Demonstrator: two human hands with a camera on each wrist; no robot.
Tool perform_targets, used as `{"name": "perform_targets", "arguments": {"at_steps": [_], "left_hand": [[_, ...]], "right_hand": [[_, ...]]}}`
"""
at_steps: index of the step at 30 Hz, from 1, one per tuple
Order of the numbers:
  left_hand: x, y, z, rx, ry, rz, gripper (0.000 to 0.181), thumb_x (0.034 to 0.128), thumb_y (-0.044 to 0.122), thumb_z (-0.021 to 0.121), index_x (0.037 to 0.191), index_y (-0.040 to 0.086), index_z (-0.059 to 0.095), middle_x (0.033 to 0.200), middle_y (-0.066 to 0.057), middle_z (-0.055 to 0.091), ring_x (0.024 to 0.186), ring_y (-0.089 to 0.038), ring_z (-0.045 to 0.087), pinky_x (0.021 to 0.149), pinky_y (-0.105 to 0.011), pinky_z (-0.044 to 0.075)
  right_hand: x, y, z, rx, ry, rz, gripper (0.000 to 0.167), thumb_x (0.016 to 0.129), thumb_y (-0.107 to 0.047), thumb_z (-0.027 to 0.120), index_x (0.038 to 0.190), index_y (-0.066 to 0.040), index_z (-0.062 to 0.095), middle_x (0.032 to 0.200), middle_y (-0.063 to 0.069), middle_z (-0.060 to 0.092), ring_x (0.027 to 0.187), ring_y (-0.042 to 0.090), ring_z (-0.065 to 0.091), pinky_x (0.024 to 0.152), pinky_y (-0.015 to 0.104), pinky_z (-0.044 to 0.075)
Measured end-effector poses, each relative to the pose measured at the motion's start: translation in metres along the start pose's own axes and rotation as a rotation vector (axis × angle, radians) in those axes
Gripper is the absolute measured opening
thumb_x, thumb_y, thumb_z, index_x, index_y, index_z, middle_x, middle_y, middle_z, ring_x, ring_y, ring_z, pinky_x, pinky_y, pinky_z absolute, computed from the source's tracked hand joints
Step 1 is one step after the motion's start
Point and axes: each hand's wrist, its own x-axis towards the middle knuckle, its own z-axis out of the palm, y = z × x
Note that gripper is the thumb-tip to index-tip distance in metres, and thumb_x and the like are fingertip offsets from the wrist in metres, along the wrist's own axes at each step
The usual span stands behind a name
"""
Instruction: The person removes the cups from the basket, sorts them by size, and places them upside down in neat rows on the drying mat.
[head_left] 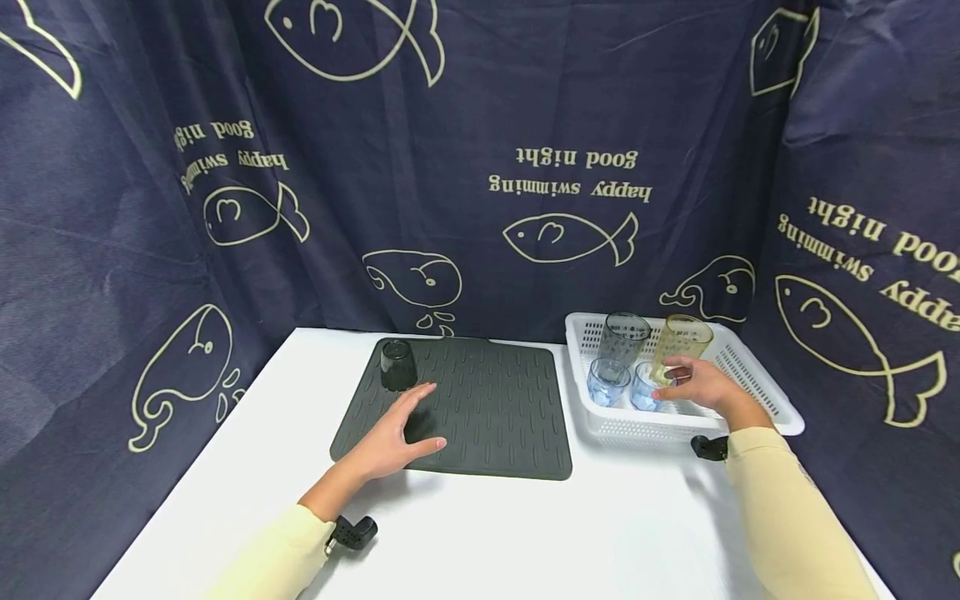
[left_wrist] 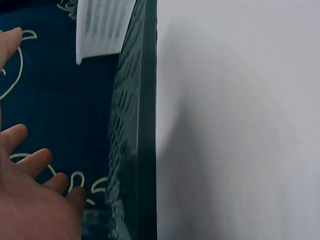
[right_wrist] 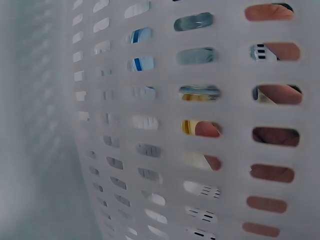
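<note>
My right hand [head_left: 701, 385] reaches into a white plastic basket [head_left: 780, 408]. Its thumb and fingers are apart at the right side of a small light-blue patterned glass [head_left: 643, 390]; whether they touch it cannot be told. Beside that stands a second small blue glass [head_left: 607, 385], with a tall grey glass [head_left: 624, 335] and a tall yellow glass [head_left: 682, 335] behind. In the right wrist view the basket wall [right_wrist: 165, 110] mostly covers the hand. My left hand [head_left: 386, 446] is held with spread fingers over a dark mat [head_left: 495, 408], near a dark glass [head_left: 397, 367].
The mat and basket stand on a white table [head_left: 525, 533], the mat at left and the basket at right. A navy curtain [head_left: 450, 167] with fish drawings hangs behind and on both sides. A small black camera is strapped on each wrist.
</note>
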Motion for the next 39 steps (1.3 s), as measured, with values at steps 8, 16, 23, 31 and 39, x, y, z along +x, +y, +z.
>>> {"name": "perform_targets", "arguments": {"at_steps": [8, 16, 23, 31, 39], "left_hand": [[0.004, 0.014, 0.015, -0.115, 0.007, 0.016, 0.085, 0.0931, 0.037, 0.075, 0.162, 0.023, 0.028, 0.170, -0.008, 0.025, 0.158, -0.035, 0.022, 0.126, -0.058, 0.025], [0.009, 0.020, 0.028, -0.208, 0.006, 0.042, 0.080, 0.0963, 0.029, 0.073, 0.162, 0.021, 0.028, 0.170, -0.008, 0.025, 0.158, -0.036, 0.023, 0.127, -0.055, 0.026], [0.013, 0.025, 0.035, -0.237, -0.002, 0.034, 0.080, 0.0968, 0.028, 0.072, 0.163, 0.019, 0.026, 0.170, -0.006, 0.024, 0.159, -0.032, 0.022, 0.128, -0.052, 0.025], [0.016, 0.029, 0.039, -0.264, -0.007, 0.026, 0.080, 0.0973, 0.029, 0.071, 0.163, 0.018, 0.027, 0.170, -0.005, 0.025, 0.158, -0.032, 0.022, 0.128, -0.051, 0.026], [0.023, 0.031, 0.040, -0.249, -0.002, 0.042, 0.079, 0.0973, 0.030, 0.071, 0.163, 0.022, 0.027, 0.170, -0.003, 0.027, 0.158, -0.031, 0.025, 0.127, -0.050, 0.028]], "right_hand": [[0.006, 0.003, 0.003, 0.039, -0.021, 0.025, 0.089, 0.084, -0.027, 0.086, 0.150, 0.010, 0.038, 0.141, 0.036, 0.052, 0.129, 0.050, 0.053, 0.103, 0.056, 0.052], [0.006, 0.000, 0.004, 0.023, -0.026, 0.044, 0.093, 0.084, -0.030, 0.087, 0.151, 0.010, 0.037, 0.142, 0.035, 0.052, 0.129, 0.050, 0.053, 0.102, 0.056, 0.053], [0.008, -0.003, 0.005, 0.037, -0.030, 0.056, 0.091, 0.083, -0.028, 0.087, 0.149, 0.013, 0.038, 0.142, 0.036, 0.052, 0.129, 0.050, 0.052, 0.103, 0.055, 0.052], [0.003, -0.006, 0.006, 0.030, 0.002, 0.042, 0.089, 0.084, -0.030, 0.086, 0.147, 0.012, 0.041, 0.139, 0.035, 0.054, 0.125, 0.047, 0.055, 0.102, 0.056, 0.053], [-0.001, -0.012, 0.002, 0.055, 0.046, -0.001, 0.089, 0.084, -0.033, 0.085, 0.149, 0.008, 0.041, 0.140, 0.032, 0.054, 0.125, 0.045, 0.055, 0.100, 0.053, 0.053]]}}
